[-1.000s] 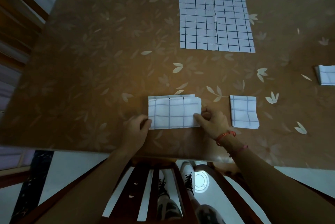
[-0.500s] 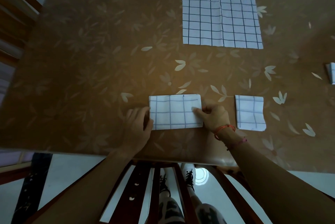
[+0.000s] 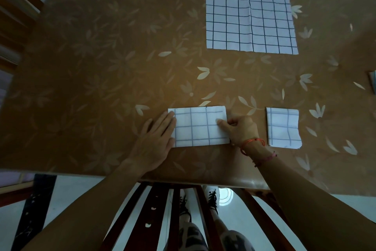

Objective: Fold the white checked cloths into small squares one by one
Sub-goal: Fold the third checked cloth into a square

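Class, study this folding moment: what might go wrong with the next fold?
The right hand pinches only one end of the folded cloth; lifting it may let the layers slide apart. The left hand covers just the other end, so the cloth may shift and the edges misalign. The cloth lies near the edge of the table and might slip off.

table: brown leaf-print | chair: dark wood | floor: pale

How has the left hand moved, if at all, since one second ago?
Yes. The left hand moved slightly right and away from the person: its fingers now lie flat over the left edge of the folded cloth.
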